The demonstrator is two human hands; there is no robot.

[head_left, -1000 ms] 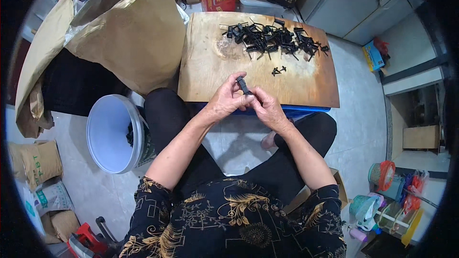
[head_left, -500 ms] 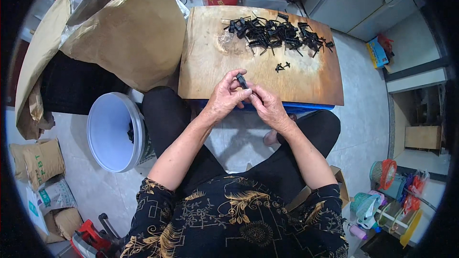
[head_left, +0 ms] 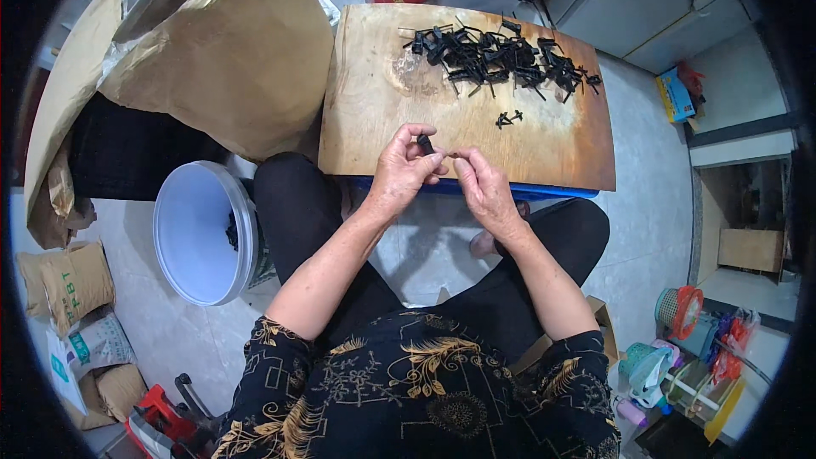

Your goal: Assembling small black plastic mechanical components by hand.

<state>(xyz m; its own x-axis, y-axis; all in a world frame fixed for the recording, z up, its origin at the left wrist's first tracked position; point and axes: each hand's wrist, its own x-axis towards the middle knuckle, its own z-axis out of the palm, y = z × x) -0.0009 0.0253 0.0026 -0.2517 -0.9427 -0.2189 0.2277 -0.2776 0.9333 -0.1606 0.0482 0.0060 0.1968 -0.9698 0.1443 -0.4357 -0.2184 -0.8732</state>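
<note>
A small black plastic part (head_left: 425,144) is pinched between the thumb and fingers of my left hand (head_left: 399,172), just above the near edge of the wooden board (head_left: 365,102). Close beside it, my right hand (head_left: 484,191) has its thumb and forefinger pressed together. Whether anything tiny sits in that pinch is too small to tell. Farther back on the board lies a tangled heap of black plastic parts (head_left: 493,59) with thin stems. A few little black pieces (head_left: 507,119) lie apart, between the heap and my hands.
A white bucket (head_left: 191,234) with some black parts inside stands by my left knee. Behind it rises a large open brown paper sack (head_left: 229,59). Packed bags (head_left: 78,285) lie at the far left. An open cardboard box (head_left: 602,323) is beside my right thigh.
My right hand has drawn away to the right from the black part, leaving a small gap. My left hand still holds the part. The view has shifted slightly.
</note>
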